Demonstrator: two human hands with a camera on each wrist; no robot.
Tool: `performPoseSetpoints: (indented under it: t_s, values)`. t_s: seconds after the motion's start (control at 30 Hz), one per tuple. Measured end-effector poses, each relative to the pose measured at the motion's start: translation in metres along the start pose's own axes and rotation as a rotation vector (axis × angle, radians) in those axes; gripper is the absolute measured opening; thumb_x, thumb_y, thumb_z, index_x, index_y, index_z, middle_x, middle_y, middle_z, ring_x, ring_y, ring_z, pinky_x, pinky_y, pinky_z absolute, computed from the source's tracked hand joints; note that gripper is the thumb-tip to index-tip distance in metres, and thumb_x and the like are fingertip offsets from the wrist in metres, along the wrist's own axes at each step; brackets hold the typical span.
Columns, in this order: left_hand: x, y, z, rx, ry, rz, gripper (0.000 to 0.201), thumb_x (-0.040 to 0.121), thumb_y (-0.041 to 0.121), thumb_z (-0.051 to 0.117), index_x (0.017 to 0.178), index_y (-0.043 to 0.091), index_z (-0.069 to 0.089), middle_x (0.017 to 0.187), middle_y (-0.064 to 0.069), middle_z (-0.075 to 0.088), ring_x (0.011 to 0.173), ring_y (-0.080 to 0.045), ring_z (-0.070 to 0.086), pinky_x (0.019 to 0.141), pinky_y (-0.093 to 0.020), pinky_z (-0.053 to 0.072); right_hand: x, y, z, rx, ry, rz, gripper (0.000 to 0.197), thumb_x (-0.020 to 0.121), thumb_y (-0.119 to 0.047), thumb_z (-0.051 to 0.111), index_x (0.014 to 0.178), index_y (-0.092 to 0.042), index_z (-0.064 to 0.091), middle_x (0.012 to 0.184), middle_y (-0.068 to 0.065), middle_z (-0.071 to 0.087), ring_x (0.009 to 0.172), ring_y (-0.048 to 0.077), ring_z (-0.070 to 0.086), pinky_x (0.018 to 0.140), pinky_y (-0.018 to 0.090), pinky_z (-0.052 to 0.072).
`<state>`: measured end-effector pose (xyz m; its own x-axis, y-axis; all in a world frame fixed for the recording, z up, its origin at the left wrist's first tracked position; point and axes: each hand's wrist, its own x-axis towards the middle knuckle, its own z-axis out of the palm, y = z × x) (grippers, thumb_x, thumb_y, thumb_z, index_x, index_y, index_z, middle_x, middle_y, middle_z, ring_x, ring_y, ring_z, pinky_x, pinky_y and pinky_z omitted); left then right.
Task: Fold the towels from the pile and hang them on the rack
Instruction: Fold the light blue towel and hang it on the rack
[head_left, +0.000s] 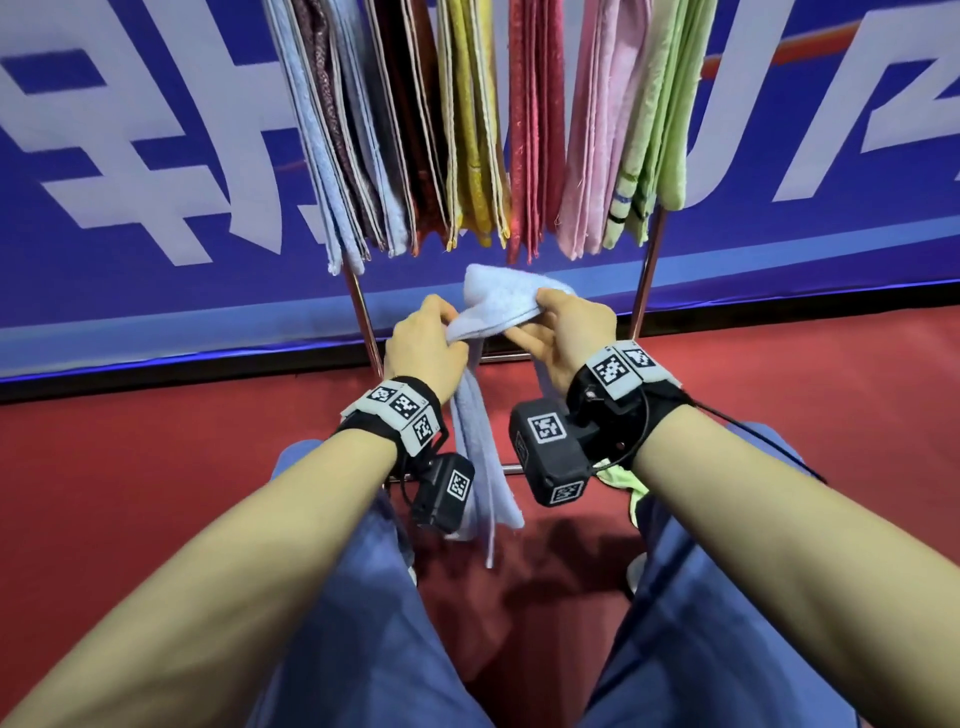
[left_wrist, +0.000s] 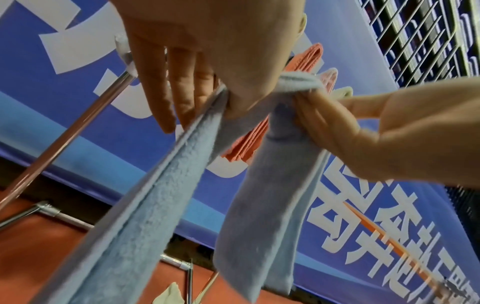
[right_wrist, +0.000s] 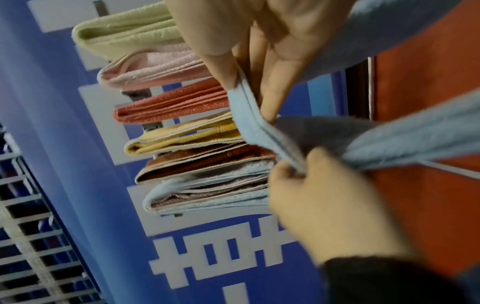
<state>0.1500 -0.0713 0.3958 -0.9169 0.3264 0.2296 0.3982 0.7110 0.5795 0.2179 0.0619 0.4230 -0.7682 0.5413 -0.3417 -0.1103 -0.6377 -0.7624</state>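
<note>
A light blue towel (head_left: 501, 299) is held up in front of me, below the rack's hung towels (head_left: 472, 130). My left hand (head_left: 448, 327) pinches its left top edge, and two long folds (head_left: 480, 467) hang down from there towards my legs. My right hand (head_left: 540, 314) grips the right part of the same edge. In the left wrist view the towel (left_wrist: 155, 195) drops in two strips from my left hand (left_wrist: 221, 96). In the right wrist view my thumb and fingers (right_wrist: 223, 67) pinch the towel's hem (right_wrist: 257, 125).
The rack carries folded towels side by side: light blue (head_left: 322, 156), dark red (head_left: 405, 130), yellow, red (head_left: 535, 130), pink (head_left: 602, 130), green (head_left: 670, 104). Its metal legs (head_left: 644, 291) stand on red carpet before a blue banner (head_left: 156, 156). A green towel (head_left: 626, 480) lies by my right leg.
</note>
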Motion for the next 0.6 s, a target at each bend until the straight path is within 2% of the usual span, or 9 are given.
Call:
performPoseSetpoints:
  t_s: [0.07,0.13,0.23,0.3,0.37,0.43,0.5,0.6]
  values:
    - [0.006,0.003,-0.008,-0.055,0.036,0.032,0.015,0.082,0.013,0.064,0.095,0.019,0.059,0.086,0.0,0.068,0.09,-0.03,0.064,0.077,-0.035,0.048,-0.003,0.002,-0.005,-0.119,-0.007,0.042,0.01,0.095,-0.001,0.05,0.099,0.008,0.054,0.08,0.023,0.066,0.064,0.032,0.068,0.054,0.036,0.061]
    - [0.013,0.008,-0.015,-0.042,0.048,0.096,0.017,0.077,0.015,0.067,0.09,0.025,0.061,0.081,0.004,0.065,0.088,-0.028,0.064,0.081,-0.037,0.05,-0.008,0.005,-0.012,-0.275,-0.065,0.124,0.01,0.094,-0.005,0.05,0.094,0.003,0.056,0.08,0.021,0.067,0.065,0.029,0.066,0.057,0.035,0.06]
    - [0.021,0.018,-0.02,0.041,0.01,0.219,0.014,0.078,0.019,0.067,0.091,0.023,0.068,0.087,0.001,0.066,0.088,-0.028,0.062,0.083,-0.04,0.05,-0.013,0.012,-0.017,-0.543,-0.117,0.151,0.006,0.089,-0.004,0.056,0.088,-0.001,0.06,0.067,0.014,0.064,0.055,0.022,0.059,0.055,0.029,0.055]
    - [0.023,0.025,-0.022,0.091,-0.021,0.266,0.015,0.081,0.017,0.066,0.095,0.021,0.07,0.096,-0.002,0.066,0.093,-0.028,0.06,0.084,-0.04,0.047,-0.01,0.022,-0.019,-0.731,-0.101,0.007,0.001,0.083,-0.004,0.062,0.084,-0.005,0.061,0.061,0.01,0.059,0.05,0.022,0.055,0.053,0.03,0.051]
    - [0.023,0.032,-0.023,0.126,-0.039,0.293,0.018,0.081,0.014,0.065,0.097,0.02,0.069,0.1,-0.004,0.064,0.097,-0.028,0.059,0.084,-0.039,0.044,-0.005,0.027,-0.019,-0.997,-0.058,-0.24,0.018,0.074,-0.02,0.072,0.079,-0.011,0.057,0.066,0.004,0.065,0.057,0.025,0.063,0.056,0.035,0.055]
    - [0.022,0.037,-0.022,0.17,-0.066,0.32,0.02,0.081,0.013,0.064,0.099,0.02,0.068,0.102,-0.004,0.063,0.099,-0.029,0.058,0.08,-0.036,0.039,-0.005,0.025,-0.017,-1.233,-0.038,-0.418,0.034,0.07,-0.038,0.073,0.086,-0.016,0.051,0.075,-0.001,0.065,0.069,0.025,0.062,0.061,0.036,0.05]
    - [0.022,0.041,-0.023,0.219,-0.096,0.34,0.023,0.081,0.011,0.063,0.101,0.021,0.068,0.104,-0.003,0.061,0.1,-0.028,0.056,0.077,-0.034,0.032,-0.006,0.021,-0.014,-1.408,-0.046,-0.52,0.04,0.074,-0.045,0.068,0.093,-0.016,0.047,0.082,0.0,0.062,0.075,0.027,0.057,0.062,0.035,0.043]
    - [0.022,0.042,-0.024,0.265,-0.121,0.375,0.024,0.082,0.013,0.064,0.104,0.022,0.067,0.104,-0.003,0.059,0.1,-0.028,0.056,0.076,-0.031,0.028,-0.005,0.014,-0.008,-1.585,-0.063,-0.59,0.034,0.082,-0.044,0.061,0.095,-0.015,0.048,0.088,0.007,0.062,0.084,0.033,0.059,0.062,0.033,0.038]
